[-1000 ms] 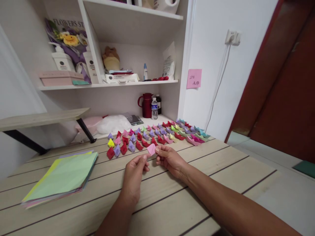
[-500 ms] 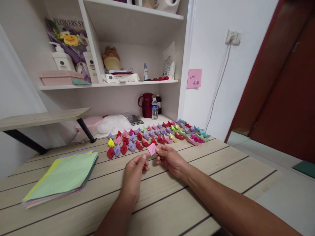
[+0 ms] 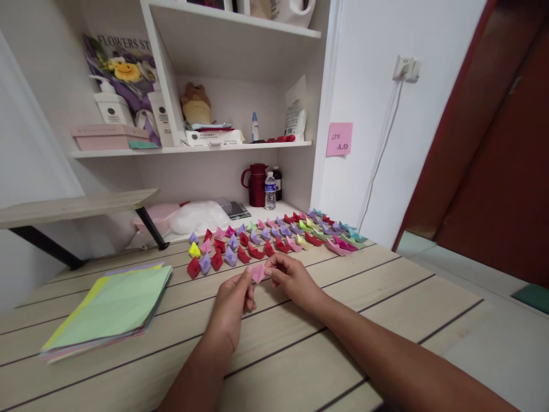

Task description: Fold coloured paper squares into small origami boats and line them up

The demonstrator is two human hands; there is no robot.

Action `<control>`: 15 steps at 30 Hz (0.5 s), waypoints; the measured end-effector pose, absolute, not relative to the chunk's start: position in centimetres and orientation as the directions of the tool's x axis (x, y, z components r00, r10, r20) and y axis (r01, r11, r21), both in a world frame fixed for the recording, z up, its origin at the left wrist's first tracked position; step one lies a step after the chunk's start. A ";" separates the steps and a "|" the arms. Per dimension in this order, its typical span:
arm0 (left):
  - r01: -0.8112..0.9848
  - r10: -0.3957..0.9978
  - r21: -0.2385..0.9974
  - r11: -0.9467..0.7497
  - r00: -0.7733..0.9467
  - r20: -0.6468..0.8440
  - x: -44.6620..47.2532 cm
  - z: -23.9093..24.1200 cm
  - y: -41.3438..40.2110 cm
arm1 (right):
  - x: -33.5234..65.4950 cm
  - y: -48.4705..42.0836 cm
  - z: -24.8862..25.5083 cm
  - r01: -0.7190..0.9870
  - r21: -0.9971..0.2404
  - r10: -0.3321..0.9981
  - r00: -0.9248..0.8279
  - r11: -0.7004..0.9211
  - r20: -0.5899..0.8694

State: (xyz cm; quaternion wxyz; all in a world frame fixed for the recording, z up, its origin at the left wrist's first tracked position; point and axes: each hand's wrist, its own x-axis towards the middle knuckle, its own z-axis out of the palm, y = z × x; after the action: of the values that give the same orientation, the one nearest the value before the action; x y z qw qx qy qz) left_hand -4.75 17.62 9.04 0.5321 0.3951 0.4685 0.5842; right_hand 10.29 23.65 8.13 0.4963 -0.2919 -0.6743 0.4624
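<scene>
A small folded pink paper (image 3: 258, 273) is pinched between my left hand (image 3: 232, 306) and my right hand (image 3: 290, 280), just above the wooden table (image 3: 300, 355). Both hands have their fingers closed on it. Right behind them, several small folded paper boats (image 3: 274, 237) in red, purple, pink, yellow and green stand in rows across the table. A stack of coloured paper sheets (image 3: 109, 309), green on top, lies to the left of my left hand.
White shelves (image 3: 193, 149) at the back hold bottles, boxes and a plush toy. A red jug (image 3: 257, 184) and a water bottle (image 3: 270, 191) stand below. A pink sticky note (image 3: 338, 139) hangs on the wall. A red door (image 3: 493, 160) is at right.
The pink paper has dropped slightly and looks smaller, with my fingers closed tighter around it. The hands have stayed in the same place on the table.
</scene>
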 end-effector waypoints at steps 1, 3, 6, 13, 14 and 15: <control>-0.261 0.992 0.965 0.013 -0.114 -0.044 -4.8 9.1 17.7 | 10.3 23.7 8.0 -0.056 -0.911 0.848 -0.344 0.409 0.402; -0.281 0.993 0.959 0.026 -0.102 -0.057 -5.0 9.1 17.7 | 10.3 23.7 8.0 -0.044 -0.905 0.839 -0.357 0.424 0.410; -0.305 0.994 0.951 0.051 -0.073 -0.076 -5.2 9.2 17.8 | 10.3 23.6 8.2 -0.037 -0.895 0.827 -0.367 0.445 0.426; -0.384 0.993 0.922 0.044 -0.086 -0.083 -5.3 9.1 17.6 | 10.2 23.5 8.2 -0.033 -0.887 0.822 -0.361 0.461 0.441; -0.399 0.992 0.916 0.036 -0.094 -0.080 -5.3 9.2 17.5 | 10.2 23.4 8.3 -0.039 -0.888 0.821 -0.364 0.458 0.439; -0.414 0.992 0.910 0.029 -0.102 -0.078 -5.3 9.2 17.5 | 10.1 23.3 8.3 -0.048 -0.890 0.820 -0.369 0.453 0.437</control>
State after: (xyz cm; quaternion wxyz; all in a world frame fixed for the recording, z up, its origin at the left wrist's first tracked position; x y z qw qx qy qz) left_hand -5.29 17.50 9.18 0.5777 0.3398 0.4254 0.6081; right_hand 10.13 23.32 8.32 0.4890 -0.2763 -0.6982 0.4439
